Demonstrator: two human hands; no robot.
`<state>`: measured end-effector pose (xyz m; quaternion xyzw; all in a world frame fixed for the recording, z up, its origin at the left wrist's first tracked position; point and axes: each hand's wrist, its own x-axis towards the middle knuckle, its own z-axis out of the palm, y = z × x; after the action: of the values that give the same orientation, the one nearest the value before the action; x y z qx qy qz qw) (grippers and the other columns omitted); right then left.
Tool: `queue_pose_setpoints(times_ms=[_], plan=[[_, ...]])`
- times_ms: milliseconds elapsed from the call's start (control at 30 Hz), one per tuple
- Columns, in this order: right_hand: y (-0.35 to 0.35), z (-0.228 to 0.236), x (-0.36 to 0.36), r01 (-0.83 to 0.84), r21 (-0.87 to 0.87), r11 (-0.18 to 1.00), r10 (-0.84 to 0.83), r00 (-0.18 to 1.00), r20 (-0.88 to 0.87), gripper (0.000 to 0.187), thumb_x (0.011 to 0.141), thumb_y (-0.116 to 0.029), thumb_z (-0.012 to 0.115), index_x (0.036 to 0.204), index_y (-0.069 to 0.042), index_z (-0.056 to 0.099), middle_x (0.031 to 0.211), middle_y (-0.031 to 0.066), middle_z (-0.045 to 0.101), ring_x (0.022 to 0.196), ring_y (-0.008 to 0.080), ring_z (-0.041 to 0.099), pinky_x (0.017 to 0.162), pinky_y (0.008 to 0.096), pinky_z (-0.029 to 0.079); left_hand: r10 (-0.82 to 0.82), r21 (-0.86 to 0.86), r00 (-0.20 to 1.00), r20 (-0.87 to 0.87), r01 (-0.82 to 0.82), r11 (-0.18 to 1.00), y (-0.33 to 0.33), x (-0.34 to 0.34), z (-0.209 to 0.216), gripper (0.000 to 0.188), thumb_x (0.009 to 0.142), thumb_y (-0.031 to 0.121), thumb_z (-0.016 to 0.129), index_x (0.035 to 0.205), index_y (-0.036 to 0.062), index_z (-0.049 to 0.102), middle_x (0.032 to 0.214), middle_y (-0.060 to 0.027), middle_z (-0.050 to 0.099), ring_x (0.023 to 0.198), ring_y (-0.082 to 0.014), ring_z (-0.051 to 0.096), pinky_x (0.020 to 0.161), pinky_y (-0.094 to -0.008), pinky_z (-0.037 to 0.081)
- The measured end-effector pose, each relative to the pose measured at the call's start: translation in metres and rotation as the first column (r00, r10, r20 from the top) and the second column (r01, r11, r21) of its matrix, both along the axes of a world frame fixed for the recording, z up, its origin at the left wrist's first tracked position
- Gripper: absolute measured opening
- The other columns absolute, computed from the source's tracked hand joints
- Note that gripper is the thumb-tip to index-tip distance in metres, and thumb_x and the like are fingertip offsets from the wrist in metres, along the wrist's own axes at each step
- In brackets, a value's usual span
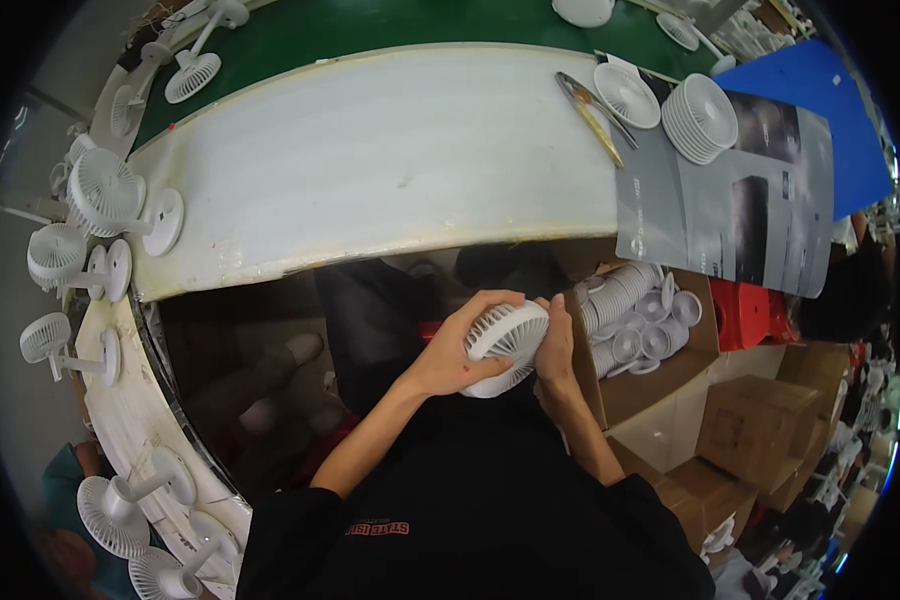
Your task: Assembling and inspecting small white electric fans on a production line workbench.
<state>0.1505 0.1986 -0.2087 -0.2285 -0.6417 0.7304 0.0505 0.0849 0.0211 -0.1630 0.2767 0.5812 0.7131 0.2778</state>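
Between my two hands, above my lap, is a small white fan head point(511, 335) with a slatted round grille. My left hand point(448, 357) wraps round its left side, thumb low and fingers over the top. My right hand point(557, 350) presses against its right side with the fingers pointing up. The lower back of the fan head is partly covered by my left hand. Just right of my right hand stands an open cardboard box point(660, 384) filled with white round plastic covers point(625, 310).
A white worktop point(370, 150) lies ahead, bearing pliers point(595, 108), a stack of white grilles point(699, 118) and a grey printed sheet point(670, 215). Assembled white fans point(107, 190) stand along the left. Behind runs a green belt point(370, 25). Cardboard boxes point(755, 430) and a red stool point(740, 315) are at right.
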Motion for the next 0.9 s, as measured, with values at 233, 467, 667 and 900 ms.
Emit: queue_pose_setpoints(times_ms=[233,467,667,900], plan=[[0.008,0.041,-0.012,-0.111,0.216,0.970,0.087,0.989,0.116,0.060,0.111,-0.041,0.029,0.091,0.005,0.063,0.079,0.0152,0.069,0.077,0.0218,0.065,0.072,0.0365,0.050,-0.150,0.063,0.978,0.142,0.142,0.988,0.015,-0.028,0.009,0.082,0.058,0.005,0.074,0.138,0.0018,0.060,0.142,-0.0132,0.059,0.133,-0.0245,0.054,0.115,-0.0377,0.041],[-0.053,0.051,-0.032,-0.229,0.859,0.458,0.642,0.753,-0.142,0.096,0.071,-0.044,0.087,0.146,-0.002,0.046,0.152,0.0325,0.034,0.139,0.0495,0.038,0.115,0.0552,0.034,0.090,0.359,0.862,0.499,-0.300,0.884,-0.057,-0.032,-0.025,0.090,0.054,0.002,0.065,0.142,-0.0051,0.050,0.143,-0.0234,0.055,0.128,-0.0349,0.058,0.110,-0.0454,0.049],[-0.093,0.068,-0.063,-0.179,0.984,0.015,0.917,0.394,0.058,0.108,0.066,-0.067,0.081,0.150,-0.010,0.046,0.154,0.0353,0.032,0.143,0.0550,0.031,0.115,0.0658,0.028,0.127,0.467,0.755,0.644,-0.519,0.715,-0.102,-0.015,-0.047,0.090,0.061,0.013,0.063,0.145,-0.0081,0.041,0.143,-0.0273,0.053,0.129,-0.0376,0.057,0.113,-0.0451,0.046],[-0.123,0.043,-0.045,-0.225,0.962,0.157,0.851,0.526,-0.015,0.103,0.069,-0.064,0.080,0.148,-0.006,0.048,0.152,0.0359,0.036,0.138,0.0552,0.037,0.106,0.0642,0.035,0.229,0.409,0.667,0.709,-0.653,0.637,-0.108,0.015,-0.057,0.082,0.075,0.024,0.065,0.146,-0.0088,0.040,0.142,-0.0259,0.053,0.127,-0.0343,0.058,0.111,-0.0426,0.047]])
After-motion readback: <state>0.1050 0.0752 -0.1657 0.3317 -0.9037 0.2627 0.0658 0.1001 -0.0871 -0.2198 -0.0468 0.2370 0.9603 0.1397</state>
